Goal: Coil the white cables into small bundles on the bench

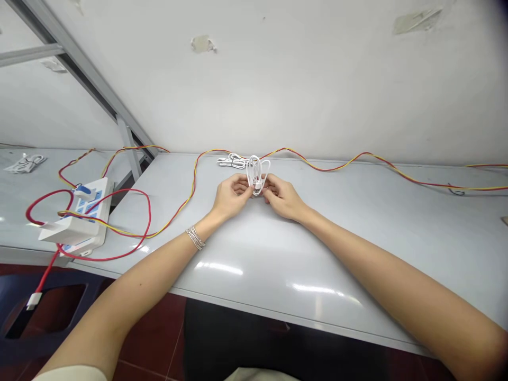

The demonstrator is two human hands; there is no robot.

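Both of my hands meet at the middle of the pale grey table (317,248). My left hand (232,197), with a silver bracelet (195,237) at its wrist, and my right hand (281,197) pinch a coiled white cable (258,173) from either side. The cable stands up in several narrow loops above my fingertips, and my fingers hide its lower end. A second white cable bundle (232,161) lies just behind my hands, near the wall.
A red-and-yellow twisted wire (194,182) runs along the table's back edge. At left are a white power strip (93,200), a white adapter (69,230), and a red cable (45,275) hanging over the edge. A bagged white cable (26,163) lies further left.
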